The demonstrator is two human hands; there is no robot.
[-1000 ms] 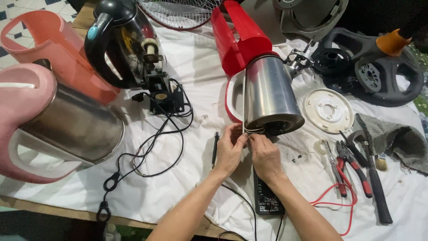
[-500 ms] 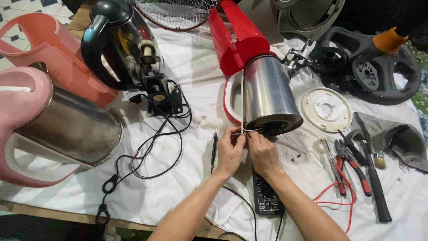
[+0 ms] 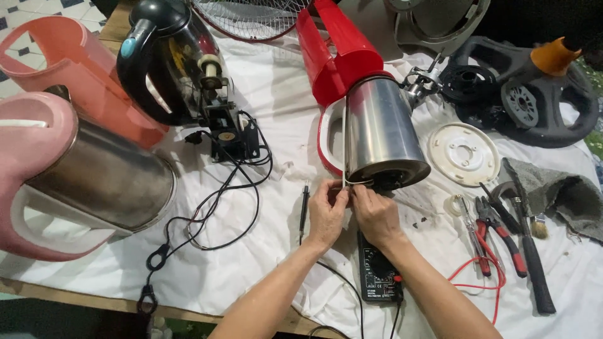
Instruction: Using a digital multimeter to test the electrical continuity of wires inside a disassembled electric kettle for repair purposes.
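A steel kettle (image 3: pixel 380 129) with a red lid and a red-and-white handle lies on its side, its open underside facing me. Both hands meet at its lower rim. My left hand (image 3: pixel 327 213) pinches a thin white wire (image 3: pixel 345 150) that runs up along the kettle's side. My right hand (image 3: pixel 375 215) pinches the same wire end right beside it, fingertips touching the left hand's. A black multimeter (image 3: pixel 379 279) lies on the cloth under my right wrist. A black probe (image 3: pixel 304 204) rests just left of my left hand.
A pink kettle (image 3: pixel 75 182) and a black kettle (image 3: pixel 166 63) with loose black wires (image 3: pixel 220 201) lie at left. A white round base plate (image 3: pixel 463 154), red-handled pliers (image 3: pixel 499 235), a hammer (image 3: pixel 531 251), a grey rag (image 3: pixel 559 191) and black plastic parts (image 3: pixel 521 94) lie at right.
The view has shifted slightly. Both hands stay pinched on the wire at the kettle's lower rim, with hardly any movement.
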